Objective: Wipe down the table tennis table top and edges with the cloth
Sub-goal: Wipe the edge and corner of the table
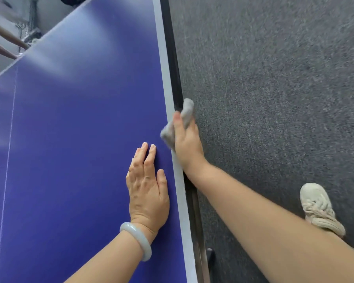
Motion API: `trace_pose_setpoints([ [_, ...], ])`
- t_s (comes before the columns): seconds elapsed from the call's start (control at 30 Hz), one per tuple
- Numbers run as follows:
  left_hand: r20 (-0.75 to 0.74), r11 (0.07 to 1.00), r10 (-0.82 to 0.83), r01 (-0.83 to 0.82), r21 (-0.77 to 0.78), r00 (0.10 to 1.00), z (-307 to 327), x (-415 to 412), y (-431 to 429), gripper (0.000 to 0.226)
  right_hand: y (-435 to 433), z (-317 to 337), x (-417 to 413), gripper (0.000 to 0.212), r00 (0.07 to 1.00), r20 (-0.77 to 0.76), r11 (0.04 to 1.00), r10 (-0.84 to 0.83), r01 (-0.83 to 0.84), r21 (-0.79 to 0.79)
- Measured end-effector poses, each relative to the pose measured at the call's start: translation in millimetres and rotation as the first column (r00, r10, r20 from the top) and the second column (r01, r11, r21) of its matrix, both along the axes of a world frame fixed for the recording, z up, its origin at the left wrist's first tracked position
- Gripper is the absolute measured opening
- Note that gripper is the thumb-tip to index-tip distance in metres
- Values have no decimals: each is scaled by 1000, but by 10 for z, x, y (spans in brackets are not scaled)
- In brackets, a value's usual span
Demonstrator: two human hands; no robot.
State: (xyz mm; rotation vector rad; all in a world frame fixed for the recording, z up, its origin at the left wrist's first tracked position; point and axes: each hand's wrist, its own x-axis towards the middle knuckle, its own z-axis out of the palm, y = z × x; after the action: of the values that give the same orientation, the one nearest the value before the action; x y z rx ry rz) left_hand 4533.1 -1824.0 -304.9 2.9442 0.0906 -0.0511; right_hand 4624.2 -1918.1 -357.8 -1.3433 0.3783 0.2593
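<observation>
A blue table tennis table [70, 129] fills the left of the view, with a white side line and a black edge rail [175, 64] running up its right side. My right hand [187, 144] is wrapped over that edge and grips a crumpled grey cloth [185, 114], which is pressed against the rail and the white line. My left hand [148, 186] lies flat on the blue top just inside the edge, fingers together, holding nothing. A pale bangle [136, 240] is on that wrist.
Dark grey carpet [274, 88] covers the floor right of the table. My foot in a pale sneaker [319, 209] stands there. The table's far end and a net post [32, 35] are at the upper left, near another person's forearms [6, 39].
</observation>
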Motion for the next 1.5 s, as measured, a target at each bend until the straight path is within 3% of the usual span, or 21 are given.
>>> trace_pose_setpoints([
  [0.07,0,1000,6,-6,-7,1000,-12,4,4,57,-38,131,-666,72,998,58,1000,0,-1,23],
  [0.2,-2,1000,13,-13,11,1000,-43,13,12,58,-70,182,-1338,81,997,-30,996,77,-75,53],
  [0.33,4,1000,-13,13,-5,1000,-24,10,26,57,-16,65,-244,72,996,-56,994,75,-79,-77],
  [0.43,-3,1000,-7,7,13,1000,-33,18,53,57,-25,17,641,70,996,-78,998,43,-47,-46],
  [0.5,-5,1000,-1,1,8,1000,-30,9,42,57,-2,-8,813,71,994,-106,999,34,-35,-10],
  [0.57,-2,1000,-1,1,-1,1000,-18,-2,23,57,-4,-2,528,70,997,-67,999,38,-38,-2],
  [0.73,-6,1000,3,-3,-1,1000,-19,17,32,56,-100,210,-1202,65,996,-30,993,89,-86,87],
  [0.8,-16,1000,1,-1,10,1000,-16,3,43,57,-119,242,-1334,65,990,-64,991,123,-119,59],
  [0.9,-12,1000,0,0,-10,1000,1,7,41,57,-100,171,-648,74,989,-64,991,133,-134,-2],
  [1.07,-9,1000,-2,2,10,1000,-6,8,46,57,-70,72,750,67,992,-79,993,102,-106,-54],
  [1.33,-18,1000,8,-7,27,1000,95,8,-23,56,-135,87,793,73,974,-88,976,207,-212,-54],
  [1.5,113,990,72,-58,-126,991,198,532,3,27,-162,87,776,81,965,-92,966,247,-252,-49],
])
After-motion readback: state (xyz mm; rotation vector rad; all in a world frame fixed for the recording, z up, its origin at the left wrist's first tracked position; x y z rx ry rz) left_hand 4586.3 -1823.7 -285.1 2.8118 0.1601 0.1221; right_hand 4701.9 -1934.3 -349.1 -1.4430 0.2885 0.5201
